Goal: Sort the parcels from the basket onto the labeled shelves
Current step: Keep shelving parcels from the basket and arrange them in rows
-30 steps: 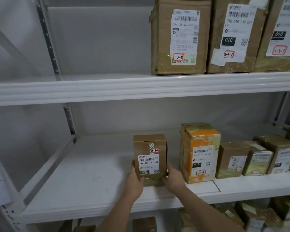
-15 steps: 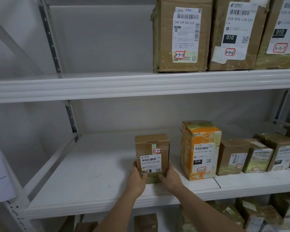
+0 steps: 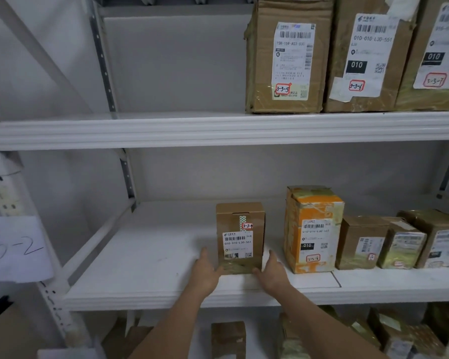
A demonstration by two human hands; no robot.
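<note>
Both forearms are bare to the frame edge, no sleeves; the left hand [image 3: 205, 273] and right hand [image 3: 274, 274] wear nothing.

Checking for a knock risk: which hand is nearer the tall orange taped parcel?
Right. The right hand lies between the small brown cardboard box and the tall orange taped parcel; the left hand is on the box's far side.

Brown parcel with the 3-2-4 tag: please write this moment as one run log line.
brown parcel: upright on middle shelf | left hand: open, at its left side | right hand: open, at its right side
</note>
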